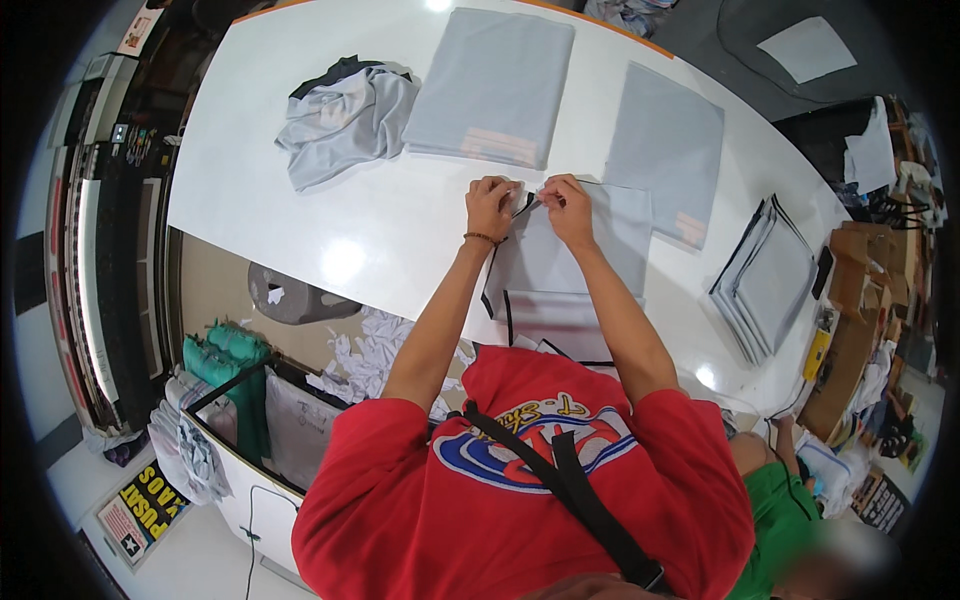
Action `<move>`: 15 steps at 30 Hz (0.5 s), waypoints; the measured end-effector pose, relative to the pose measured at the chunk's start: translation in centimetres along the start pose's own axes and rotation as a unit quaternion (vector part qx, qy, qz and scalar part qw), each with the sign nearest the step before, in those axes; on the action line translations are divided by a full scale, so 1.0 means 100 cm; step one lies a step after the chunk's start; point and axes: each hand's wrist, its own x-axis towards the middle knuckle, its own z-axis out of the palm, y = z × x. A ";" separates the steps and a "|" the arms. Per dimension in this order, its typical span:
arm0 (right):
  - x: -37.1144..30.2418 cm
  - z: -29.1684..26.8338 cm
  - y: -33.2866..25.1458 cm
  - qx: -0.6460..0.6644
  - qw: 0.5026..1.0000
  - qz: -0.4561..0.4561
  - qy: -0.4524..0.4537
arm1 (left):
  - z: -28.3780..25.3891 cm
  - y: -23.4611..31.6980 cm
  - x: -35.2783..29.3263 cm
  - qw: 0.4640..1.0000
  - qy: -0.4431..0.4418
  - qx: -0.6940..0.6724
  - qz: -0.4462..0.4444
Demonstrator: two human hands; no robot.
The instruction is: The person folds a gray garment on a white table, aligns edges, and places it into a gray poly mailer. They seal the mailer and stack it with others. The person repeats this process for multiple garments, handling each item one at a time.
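On the white table [240, 160], we pinch the grey cloth [535, 260] by its black edge with left hand [490, 207] and right hand [566, 207]; it seems light and soft, best held at corners.

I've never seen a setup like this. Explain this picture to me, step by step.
There is no machine at work here: these are a person's own bare hands. The single picture comes from the left one of two wide fisheye cameras worn on the head, looking down, so edges bend near the rim and the red shirt fills the bottom.

On the white table lie a crumpled grey cloth, a flat grey bundle, a second flat bundle and, at the right, a stack of grey pieces with black edges.

The left hand and right hand meet at the upper left of a black-edged grey piece. They seem to pinch it there, but the fingertips are too small to be sure.
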 end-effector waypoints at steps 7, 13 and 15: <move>-0.007 -0.009 0.016 0.058 0.997 0.040 -0.001 | -0.004 0.012 -0.004 0.998 -0.059 0.006 0.006; -0.010 -0.007 0.024 0.080 0.995 0.062 -0.024 | -0.005 0.010 -0.004 0.994 -0.098 0.032 0.024; -0.012 -0.008 0.019 0.072 0.993 0.087 -0.029 | -0.005 0.011 -0.004 0.995 -0.088 0.029 0.025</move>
